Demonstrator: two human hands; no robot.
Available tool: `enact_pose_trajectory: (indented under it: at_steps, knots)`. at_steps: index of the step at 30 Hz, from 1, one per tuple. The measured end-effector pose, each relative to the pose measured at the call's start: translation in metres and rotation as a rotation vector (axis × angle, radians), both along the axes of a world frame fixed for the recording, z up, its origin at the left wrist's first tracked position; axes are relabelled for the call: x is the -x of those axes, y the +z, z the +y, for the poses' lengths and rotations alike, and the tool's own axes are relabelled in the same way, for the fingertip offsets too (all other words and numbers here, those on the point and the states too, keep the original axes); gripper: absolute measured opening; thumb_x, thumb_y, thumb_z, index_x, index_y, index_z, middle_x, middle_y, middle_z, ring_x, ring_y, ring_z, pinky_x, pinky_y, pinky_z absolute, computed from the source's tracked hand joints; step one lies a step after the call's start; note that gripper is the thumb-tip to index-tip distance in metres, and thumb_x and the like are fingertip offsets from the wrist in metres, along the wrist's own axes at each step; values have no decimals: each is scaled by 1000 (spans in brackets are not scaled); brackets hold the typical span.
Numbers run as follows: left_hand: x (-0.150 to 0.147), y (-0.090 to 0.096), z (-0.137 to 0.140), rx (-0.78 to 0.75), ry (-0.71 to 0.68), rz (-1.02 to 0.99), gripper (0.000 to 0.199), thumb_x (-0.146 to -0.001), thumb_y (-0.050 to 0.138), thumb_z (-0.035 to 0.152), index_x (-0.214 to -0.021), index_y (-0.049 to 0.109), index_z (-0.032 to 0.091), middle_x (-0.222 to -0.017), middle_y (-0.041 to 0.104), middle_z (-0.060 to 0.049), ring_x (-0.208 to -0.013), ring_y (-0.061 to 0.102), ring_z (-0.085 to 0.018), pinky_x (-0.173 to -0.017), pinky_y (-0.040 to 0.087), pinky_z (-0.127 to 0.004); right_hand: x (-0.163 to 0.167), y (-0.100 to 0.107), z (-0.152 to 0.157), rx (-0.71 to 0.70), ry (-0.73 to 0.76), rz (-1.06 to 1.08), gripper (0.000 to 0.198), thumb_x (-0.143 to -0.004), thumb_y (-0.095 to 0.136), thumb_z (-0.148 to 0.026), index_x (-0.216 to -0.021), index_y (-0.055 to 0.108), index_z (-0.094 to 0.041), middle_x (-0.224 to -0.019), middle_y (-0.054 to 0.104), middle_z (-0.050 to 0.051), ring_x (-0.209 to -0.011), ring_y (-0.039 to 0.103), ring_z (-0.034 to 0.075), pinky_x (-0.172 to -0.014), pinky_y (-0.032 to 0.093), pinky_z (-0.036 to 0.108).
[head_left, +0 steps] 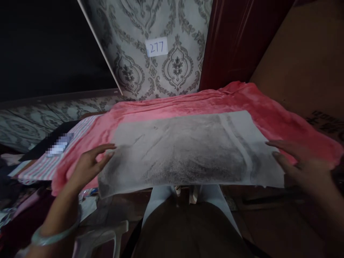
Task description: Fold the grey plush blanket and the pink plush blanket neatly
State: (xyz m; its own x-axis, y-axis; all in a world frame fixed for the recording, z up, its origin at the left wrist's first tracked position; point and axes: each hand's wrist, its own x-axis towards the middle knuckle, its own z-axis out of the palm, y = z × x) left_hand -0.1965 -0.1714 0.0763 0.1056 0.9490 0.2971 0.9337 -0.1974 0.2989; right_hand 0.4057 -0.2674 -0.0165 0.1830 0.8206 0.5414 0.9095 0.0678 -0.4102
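A grey towel (188, 150) with a pale band near its right end lies spread flat over a pink plush blanket (172, 104). Its near edge hangs slightly past the blanket toward my lap. At the towel's left edge is my left hand (92, 163), thumb and fingers apart, the fingertips at or just over the cloth. My right hand (301, 161) is at the right edge in much the same pose, a little blurred, its fingers parted. Neither hand has cloth gathered in it; whether the fingertips press on the towel I cannot tell.
A large dark screen (53, 50) stands at the back left. Patterned wallpaper carries a paper marked 277 (156, 47). A cardboard box (303, 68) rises at right. Striped cloth (43, 166) lies left, and a plastic stool (102, 238) is below.
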Motion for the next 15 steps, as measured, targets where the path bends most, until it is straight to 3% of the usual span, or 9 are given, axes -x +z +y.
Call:
enact_pose_trajectory:
  at_steps: [2, 5, 7, 10, 12, 15]
  knots:
    - [-22, -9, 33, -15, -159, -7, 75, -88, 36, 75, -131, 66, 21, -136, 68, -10, -120, 65, -26, -93, 56, -36, 29, 5, 36, -63, 59, -59, 47, -94, 46, -49, -130, 64, -24, -134, 67, 14, -126, 61, 30, -107, 48, 48]
    - [-57, -36, 74, -99, -269, 109, 71, -96, 35, 63, -150, 47, 19, -163, 38, -12, -150, 36, -30, -119, 35, -50, 67, -8, 84, -7, 160, -173, 60, -98, 36, -50, -147, 50, -18, -159, 43, 16, -149, 36, 32, -117, 35, 54]
    - [-72, -58, 91, -2, -232, 231, 66, -97, 39, 53, -154, 43, 20, -167, 29, -12, -154, 25, -34, -121, 26, -58, 78, -26, 104, 200, 225, -247, 60, -99, 34, -51, -151, 47, -23, -161, 41, 11, -150, 34, 31, -116, 35, 56]
    - [-74, -85, 102, 149, -172, 358, 61, -100, 37, 45, -156, 40, 24, -166, 30, -10, -155, 23, -34, -121, 21, -61, 70, -49, 115, 399, 206, -317, 60, -100, 33, -53, -155, 42, -30, -163, 39, 6, -150, 33, 30, -118, 32, 55]
    - [-65, -92, 106, 158, -145, 391, 61, -100, 35, 45, -158, 37, 25, -167, 30, -9, -155, 23, -32, -122, 19, -60, 55, -55, 116, 414, 121, -341, 60, -100, 33, -54, -155, 42, -32, -163, 37, 4, -151, 31, 30, -119, 29, 56]
    - [-45, -86, 118, 142, -2, 387, 62, -99, 32, 45, -156, 40, 22, -166, 32, -12, -154, 25, -34, -120, 22, -63, 32, -49, 121, 398, -19, -343, 57, -100, 33, -53, -152, 46, -33, -163, 38, 4, -151, 31, 31, -119, 29, 56]
